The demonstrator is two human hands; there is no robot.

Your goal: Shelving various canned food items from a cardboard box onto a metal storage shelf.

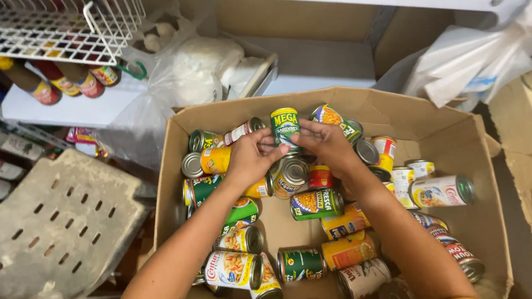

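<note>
A small green tin can with a yellow band (285, 127) is held upright between the left hand (251, 159) and the right hand (327, 143), fingers of both clamped on its sides, above the open brown cardboard box (462, 153). Its lower half is hidden by fingertips. Perhaps thirty mixed tins (316, 204) are heaped inside; several are covered by forearms or cut off below.

Single head-worn view, looks steeply down and forward from above the person's own forearms, close over an open cardboard box (455, 147) of tins that fills mid-frame, wire rack (47, 27) top left, white shelf edge along the top, no second view to overlap
</note>
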